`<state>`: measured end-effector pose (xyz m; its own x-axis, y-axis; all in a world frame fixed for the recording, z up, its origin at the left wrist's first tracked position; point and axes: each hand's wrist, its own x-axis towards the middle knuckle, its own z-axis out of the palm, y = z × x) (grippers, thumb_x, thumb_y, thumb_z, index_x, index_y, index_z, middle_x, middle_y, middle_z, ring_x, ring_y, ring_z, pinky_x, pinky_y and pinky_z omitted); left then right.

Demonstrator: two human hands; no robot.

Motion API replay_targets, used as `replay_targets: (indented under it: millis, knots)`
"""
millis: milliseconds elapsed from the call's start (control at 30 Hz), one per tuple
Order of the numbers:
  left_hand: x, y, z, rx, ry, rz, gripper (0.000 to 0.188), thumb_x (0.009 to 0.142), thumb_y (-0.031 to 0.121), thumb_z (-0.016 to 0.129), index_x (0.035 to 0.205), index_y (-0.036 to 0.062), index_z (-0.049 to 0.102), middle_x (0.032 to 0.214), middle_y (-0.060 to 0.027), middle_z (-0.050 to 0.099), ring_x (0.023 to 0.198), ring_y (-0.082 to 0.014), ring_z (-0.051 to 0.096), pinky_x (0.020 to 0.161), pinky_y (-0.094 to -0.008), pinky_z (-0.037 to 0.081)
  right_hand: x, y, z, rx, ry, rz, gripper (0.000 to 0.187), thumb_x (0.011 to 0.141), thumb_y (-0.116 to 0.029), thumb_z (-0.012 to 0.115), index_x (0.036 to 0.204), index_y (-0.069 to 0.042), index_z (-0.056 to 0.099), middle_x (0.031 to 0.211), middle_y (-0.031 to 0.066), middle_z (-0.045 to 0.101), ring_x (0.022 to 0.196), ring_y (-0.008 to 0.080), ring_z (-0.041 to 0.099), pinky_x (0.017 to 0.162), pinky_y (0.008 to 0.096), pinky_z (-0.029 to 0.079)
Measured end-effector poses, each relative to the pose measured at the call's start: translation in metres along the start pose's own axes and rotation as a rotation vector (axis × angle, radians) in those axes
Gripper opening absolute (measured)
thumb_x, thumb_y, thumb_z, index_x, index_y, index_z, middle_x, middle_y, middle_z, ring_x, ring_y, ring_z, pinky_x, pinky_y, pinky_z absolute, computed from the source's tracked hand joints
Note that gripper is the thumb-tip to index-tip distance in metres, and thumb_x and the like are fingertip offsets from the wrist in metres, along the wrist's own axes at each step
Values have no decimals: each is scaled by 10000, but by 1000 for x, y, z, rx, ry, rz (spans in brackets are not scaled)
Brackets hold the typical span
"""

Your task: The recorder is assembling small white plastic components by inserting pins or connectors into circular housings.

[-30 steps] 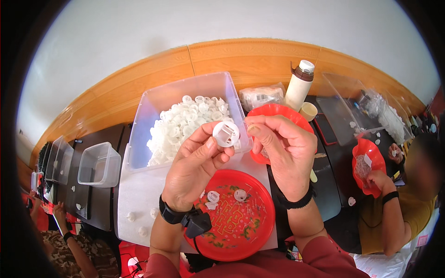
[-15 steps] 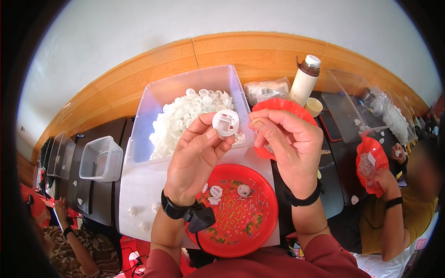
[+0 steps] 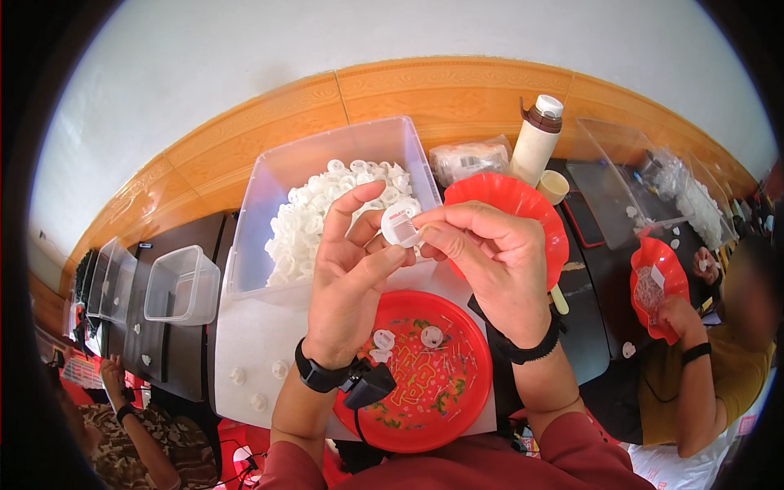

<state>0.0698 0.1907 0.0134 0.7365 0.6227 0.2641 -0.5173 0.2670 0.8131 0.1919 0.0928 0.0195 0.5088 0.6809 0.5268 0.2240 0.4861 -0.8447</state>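
Head view: left hand (image 3: 339, 282), forefinger lifted, grips round white plastic piece (image 3: 398, 222); right hand (image 3: 505, 265), thumb and forefinger pinched at its edge, contents too small to tell. Below, round red patterned tray (image 3: 480, 392); beyond, translucent plastic tub (image 3: 380, 140) of white pieces (image 3: 314, 220).

Room opens above the red tray (image 3: 457, 425), 1 tub (image 3: 384, 143) and 1 bowl (image 3: 506, 189) blocking beyond

We note our right hand (image 3: 498, 265), apart from the white round part (image 3: 397, 217) a second ago, now has thumb and forefinger at its right edge. Our left hand (image 3: 343, 282) now raises its forefinger clear; the part tilts more.
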Motion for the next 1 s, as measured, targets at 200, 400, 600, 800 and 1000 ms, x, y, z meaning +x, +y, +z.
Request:
replay_targets:
  millis: [200,400,600,800,1000]
  knots:
    - [-1,1,-3,-5,-43,-43,347,907,52,568,1245,32,490,1138,-87,571,933,-182,613,843,-331,497,2,2,-4,-64,-12,-34,101,871,-9,634,943,40,685,860,91,688,749,91,641,625,211,505]
    - [-1,3,-7,-45,-32,-146,430,948,185,559,1336,50,434,1048,-83,643,906,-190,645,850,-318,508,1,-2,-1,29,-3,11,105,880,-15,623,949,46,672,844,94,679,742,102,647,631,213,501]
    - [-1,3,-8,-71,-41,-166,464,935,170,573,1363,71,422,1099,-87,630,943,-197,634,862,-324,503,2,-7,-4,-31,94,-4,91,876,-4,622,942,45,663,831,74,670,692,85,613,617,205,481]
    - [1,3,-17,-91,-156,-222,261,941,146,558,1191,75,533,1090,-56,609,977,-162,594,840,-308,490,7,-3,-7,-316,78,-238,113,831,23,653,941,7,672,818,87,661,681,126,625,597,220,477]
    - [-3,1,-2,-52,1,-161,160,953,124,552,1096,59,580,1038,-19,584,853,-103,574,742,-269,506,5,1,-1,-522,57,-444,204,762,38,691,954,-29,682,818,84,643,691,202,631,582,278,482]
